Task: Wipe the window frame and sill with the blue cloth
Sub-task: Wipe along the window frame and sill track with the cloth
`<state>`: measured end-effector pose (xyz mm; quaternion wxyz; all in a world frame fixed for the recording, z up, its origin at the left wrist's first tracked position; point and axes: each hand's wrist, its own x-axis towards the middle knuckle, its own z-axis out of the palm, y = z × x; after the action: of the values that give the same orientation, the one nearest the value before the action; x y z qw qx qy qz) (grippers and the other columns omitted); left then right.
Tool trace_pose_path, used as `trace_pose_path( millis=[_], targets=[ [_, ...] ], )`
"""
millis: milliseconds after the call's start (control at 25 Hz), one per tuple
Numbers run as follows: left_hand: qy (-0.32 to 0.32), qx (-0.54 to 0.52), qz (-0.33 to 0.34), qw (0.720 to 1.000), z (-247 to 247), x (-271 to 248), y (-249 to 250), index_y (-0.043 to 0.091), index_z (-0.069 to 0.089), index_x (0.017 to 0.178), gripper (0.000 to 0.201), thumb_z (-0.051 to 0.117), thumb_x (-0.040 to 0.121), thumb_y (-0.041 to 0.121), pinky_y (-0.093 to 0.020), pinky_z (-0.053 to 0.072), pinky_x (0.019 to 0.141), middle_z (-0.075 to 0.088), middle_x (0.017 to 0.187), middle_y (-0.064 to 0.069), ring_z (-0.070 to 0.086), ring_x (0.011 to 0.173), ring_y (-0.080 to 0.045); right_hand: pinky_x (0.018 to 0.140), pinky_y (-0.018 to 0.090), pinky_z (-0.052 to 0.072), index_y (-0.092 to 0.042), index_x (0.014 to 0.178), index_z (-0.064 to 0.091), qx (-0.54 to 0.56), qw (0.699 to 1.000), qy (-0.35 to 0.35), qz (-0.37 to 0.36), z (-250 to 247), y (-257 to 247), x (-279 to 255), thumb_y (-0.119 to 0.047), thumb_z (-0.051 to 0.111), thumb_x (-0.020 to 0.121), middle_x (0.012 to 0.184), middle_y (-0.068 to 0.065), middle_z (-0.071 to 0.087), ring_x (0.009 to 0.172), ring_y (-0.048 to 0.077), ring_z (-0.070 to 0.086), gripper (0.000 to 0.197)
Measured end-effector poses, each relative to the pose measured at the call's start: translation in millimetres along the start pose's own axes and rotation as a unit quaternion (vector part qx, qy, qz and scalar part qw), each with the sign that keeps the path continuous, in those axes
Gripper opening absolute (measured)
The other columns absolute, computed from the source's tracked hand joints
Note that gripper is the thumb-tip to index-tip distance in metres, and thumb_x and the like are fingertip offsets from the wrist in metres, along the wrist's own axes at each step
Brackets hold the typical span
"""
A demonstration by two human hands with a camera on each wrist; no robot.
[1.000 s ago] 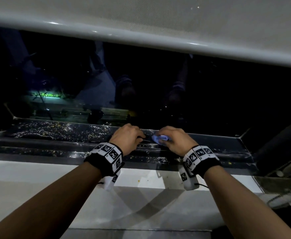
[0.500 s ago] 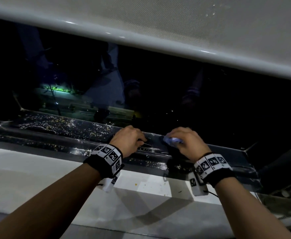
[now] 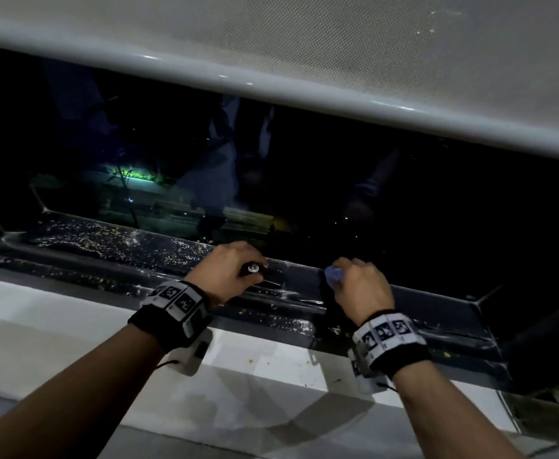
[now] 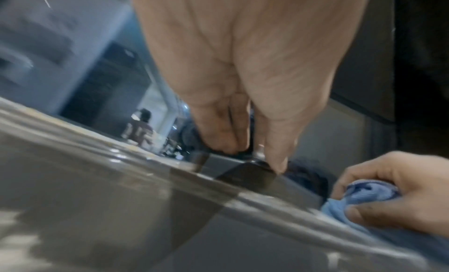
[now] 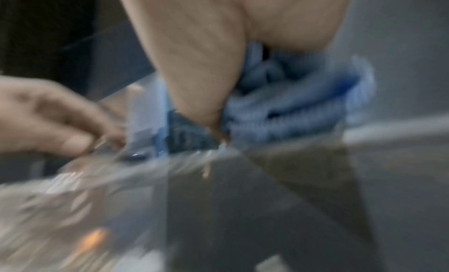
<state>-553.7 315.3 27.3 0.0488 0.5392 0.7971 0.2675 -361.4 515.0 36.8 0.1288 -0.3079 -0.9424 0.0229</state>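
The blue cloth [image 3: 332, 276] is bunched in my right hand [image 3: 360, 288], which presses it onto the dark lower rail of the window frame [image 3: 106, 250]. In the right wrist view the cloth [image 5: 291, 103] sits under my right hand [image 5: 194, 80], against the rail's edge. My left hand [image 3: 235, 270] is just to the left and grips a small dark window handle [image 3: 254, 268] with a metal screw. In the left wrist view its fingers [image 4: 218, 138] curl round that handle, with the cloth [image 4: 364, 193] to the right. The white sill [image 3: 73, 329] lies below the frame.
Yellowish specks and dust cover the frame's left stretch [image 3: 82, 235] and dot the sill. A pale roller blind [image 3: 304, 44] hangs low over the dark glass [image 3: 403, 210]. The frame's right corner [image 3: 480, 303] is near my right wrist.
My right hand has slid the cloth a little to the right along the rail, away from my left hand. The left hand stays on the handle. My view has swung.
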Motion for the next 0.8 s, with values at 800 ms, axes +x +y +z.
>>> trace_pose_path(
  millis=[800],
  targets=[
    [-0.101, 0.150, -0.129, 0.975, -44.2, -31.4, -48.4, 0.039, 0.073, 0.101, 0.018, 0.062, 0.088, 0.046, -0.033, 0.054, 0.083, 0.073, 0.106, 0.010, 0.067, 0.097, -0.019, 0.076, 0.033, 0.047, -0.027, 0.103, 0.069, 0.031, 0.993, -0.108, -0.043, 6.1, -81.9, 23.4, -0.017, 0.059, 0.087, 0.101, 0.004, 0.065, 0.095, 0.029, 0.063, 0.021]
  ],
)
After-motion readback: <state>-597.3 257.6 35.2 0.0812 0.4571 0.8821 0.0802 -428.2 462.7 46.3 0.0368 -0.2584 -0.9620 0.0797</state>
